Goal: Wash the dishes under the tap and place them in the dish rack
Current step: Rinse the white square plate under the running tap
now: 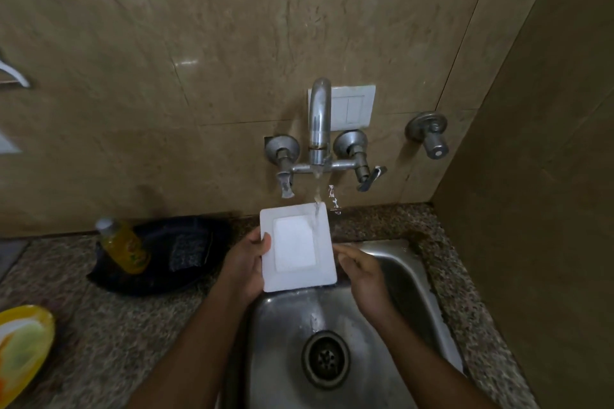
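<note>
Far left on your counter, a yellow plate sits at the edge of view, waiting. Next along, a dark tray holds the yellow soap bottle and a scrub pad beside it.

Now the action: your left hand grips the white square plate on its left edge, thumb pressed over the rim, the other fingers hidden underneath. The plate is held above the back left corner of the sink, tilted up toward you, and the stream from the tap is hitting its upper right corner. Good spot, but only that corner is getting rinsed. Slide the plate rightward under the flow and tip it so the water sheets across the raised centre and down into the basin.

Your right hand is just beside the plate's right edge, fingers curled loosely together; whether they touch the rim, I can't tell. Bring it on for a two-handed hold, because a wet plate looks slippery. No dish rack in view yet.
</note>
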A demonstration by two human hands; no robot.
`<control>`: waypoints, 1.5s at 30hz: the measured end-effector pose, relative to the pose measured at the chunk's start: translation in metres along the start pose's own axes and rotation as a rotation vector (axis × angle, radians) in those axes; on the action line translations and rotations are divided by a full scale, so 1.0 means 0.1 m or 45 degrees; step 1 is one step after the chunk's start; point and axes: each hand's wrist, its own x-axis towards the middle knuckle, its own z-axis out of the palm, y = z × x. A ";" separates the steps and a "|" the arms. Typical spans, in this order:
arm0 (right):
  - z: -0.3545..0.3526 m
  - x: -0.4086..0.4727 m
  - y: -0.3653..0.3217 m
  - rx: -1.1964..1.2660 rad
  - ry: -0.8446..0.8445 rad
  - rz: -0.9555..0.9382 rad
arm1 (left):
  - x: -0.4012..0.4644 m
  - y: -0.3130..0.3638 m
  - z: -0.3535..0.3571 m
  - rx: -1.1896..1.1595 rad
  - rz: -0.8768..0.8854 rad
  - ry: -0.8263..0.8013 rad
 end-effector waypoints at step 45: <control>-0.46 0.22 0.33 0.818 0.147 0.589 | 0.06 -0.03 0.58 -0.200 -0.262 -0.368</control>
